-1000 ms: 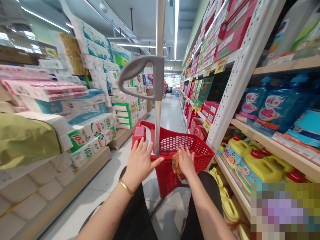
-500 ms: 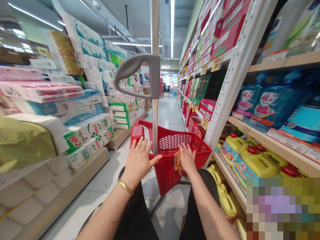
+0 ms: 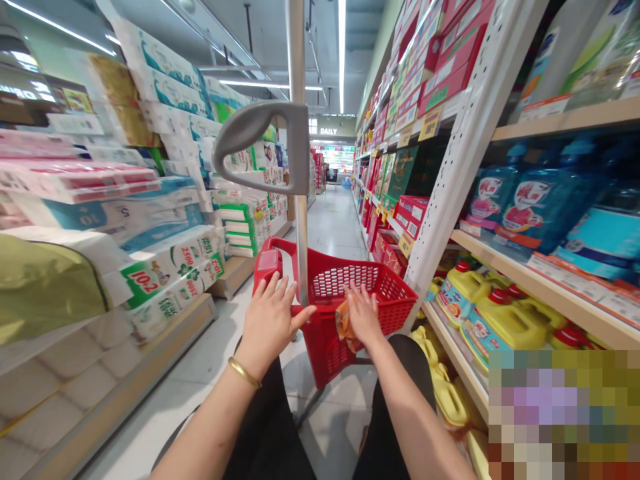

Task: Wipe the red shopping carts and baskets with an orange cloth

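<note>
A red plastic rolling shopping basket (image 3: 363, 283) stands tilted between my knees, with a metal pole (image 3: 301, 227) rising from its near left side to a grey loop handle (image 3: 295, 150). My left hand (image 3: 270, 312) lies with fingers spread over the basket's near left corner; whether the palm presses on it I cannot tell. A gold bangle circles that wrist. My right hand (image 3: 364, 315) grips a crumpled orange cloth (image 3: 345, 321) against the basket's near wall, fingers reaching over the rim. Part of the cloth is hidden under the palm.
Packs of tissue paper (image 3: 170, 260) are stacked on a low platform at left. Shelving on the right carries blue bottles (image 3: 537, 207), yellow jugs (image 3: 510, 323) and red boxes (image 3: 457, 67), close to the basket. Between them the tiled aisle floor (image 3: 330, 223) runs ahead.
The basket, its handle and both hands sit slightly further left in view as the camera shifts. My right hand still has the orange cloth; my left hand stays spread at the corner.
</note>
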`<state>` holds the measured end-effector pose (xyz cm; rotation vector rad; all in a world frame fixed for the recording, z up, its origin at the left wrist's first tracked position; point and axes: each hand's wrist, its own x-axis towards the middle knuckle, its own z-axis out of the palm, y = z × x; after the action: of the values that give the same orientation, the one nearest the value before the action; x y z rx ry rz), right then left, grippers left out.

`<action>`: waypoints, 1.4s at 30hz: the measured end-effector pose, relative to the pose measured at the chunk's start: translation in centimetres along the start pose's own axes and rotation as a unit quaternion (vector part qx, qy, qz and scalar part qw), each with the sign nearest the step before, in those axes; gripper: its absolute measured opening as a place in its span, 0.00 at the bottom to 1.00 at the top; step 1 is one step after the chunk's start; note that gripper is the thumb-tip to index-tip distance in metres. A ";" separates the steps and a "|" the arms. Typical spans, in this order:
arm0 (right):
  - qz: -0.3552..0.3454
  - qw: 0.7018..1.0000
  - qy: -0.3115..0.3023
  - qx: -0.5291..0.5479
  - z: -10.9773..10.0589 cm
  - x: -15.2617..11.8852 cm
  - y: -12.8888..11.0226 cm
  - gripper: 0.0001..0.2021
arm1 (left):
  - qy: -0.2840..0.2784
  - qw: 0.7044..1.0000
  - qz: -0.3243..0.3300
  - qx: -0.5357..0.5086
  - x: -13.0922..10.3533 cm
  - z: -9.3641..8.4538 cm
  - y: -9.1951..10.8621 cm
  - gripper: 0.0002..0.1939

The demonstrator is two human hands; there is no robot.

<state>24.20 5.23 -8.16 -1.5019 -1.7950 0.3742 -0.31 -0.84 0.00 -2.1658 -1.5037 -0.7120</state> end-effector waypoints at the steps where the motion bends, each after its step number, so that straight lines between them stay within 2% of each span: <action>1: 0.026 1.000 0.013 -0.007 -0.2 0.4 0.9 0.28 | -0.001 1.000 0.000 0.004 0.0 0.0 0.1 0.37; 2: 0.041 0.999 0.022 -0.011 -0.3 0.6 1.2 0.29 | -0.001 1.000 -0.001 0.006 0.1 0.1 0.3 0.37; 4: 0.032 0.999 0.022 -0.004 0.3 0.4 0.1 0.28 | -0.001 1.000 0.000 0.009 0.1 0.2 0.6 0.38; 8: -0.101 0.994 -0.013 0.047 2.2 -1.3 -5.2 0.25 | -0.001 1.000 0.002 0.020 -0.1 0.2 0.9 0.39; 10: -0.144 0.987 -0.028 0.060 2.3 -1.6 -5.9 0.25 | -0.003 1.000 0.003 0.023 -0.2 0.1 1.0 0.39; 12: -0.118 0.991 -0.029 0.053 1.7 -1.2 -4.5 0.25 | -0.002 1.000 0.004 0.020 -0.2 -0.1 1.2 0.38; 15: -0.003 1.000 -0.004 0.026 0.4 0.3 -0.8 0.28 | 0.000 1.000 0.003 0.012 -0.3 -0.2 1.7 0.38; 17: 0.043 0.999 0.010 0.015 0.1 0.8 0.2 0.31 | 0.003 1.000 0.003 0.004 -0.2 -0.1 2.2 0.38; 19: 0.019 0.999 0.002 0.027 0.4 0.3 -0.9 0.30 | 0.006 1.000 0.003 -0.004 -0.1 0.1 2.9 0.37; 22: -0.095 0.993 -0.024 0.063 1.4 -1.3 -4.0 0.27 | 0.007 1.000 0.005 -0.014 -0.1 0.3 4.1 0.38; 24: -0.144 0.987 -0.023 0.074 1.8 -2.0 -5.0 0.26 | 0.003 1.000 0.005 -0.021 -0.2 0.2 4.7 0.39; 25: -0.143 0.987 -0.018 0.076 1.7 -2.0 -4.8 0.26 | 0.000 1.000 0.007 -0.027 -0.3 0.1 4.9 0.40; 27: -0.096 0.992 -0.006 0.083 1.2 -1.4 -3.2 0.27 | -0.009 0.999 0.025 -0.048 -0.4 -0.2 4.7 0.42; 29: -0.024 0.996 0.010 0.091 0.6 -0.4 -1.2 0.30 | -0.020 0.995 0.051 -0.078 -0.3 -0.5 3.7 0.41; 31: 0.023 0.995 0.023 0.095 0.3 0.2 -0.2 0.32 | -0.027 0.993 0.058 -0.101 0.1 -0.6 2.2 0.37; 33: 0.012 0.995 0.026 0.100 0.7 0.0 -0.8 0.31 | -0.021 0.994 0.027 -0.103 0.7 -0.4 0.7 0.35; 36: -0.066 0.990 0.043 0.115 2.3 -1.4 -3.3 0.28 | -0.021 0.994 0.014 -0.106 1.2 0.3 0.0 0.34; 39: -0.091 0.983 0.089 0.130 3.1 -2.0 -4.2 0.28 | -0.021 0.993 0.020 -0.112 1.2 0.5 1.2 0.36; 42: -0.040 0.979 0.119 0.163 2.1 -1.0 -2.2 0.31 | -0.036 0.989 0.043 -0.136 0.8 0.2 2.7 0.42</action>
<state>21.23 4.23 -8.49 -1.1881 -1.5166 0.4092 2.51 -1.02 0.23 -2.4662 -1.4070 -0.8615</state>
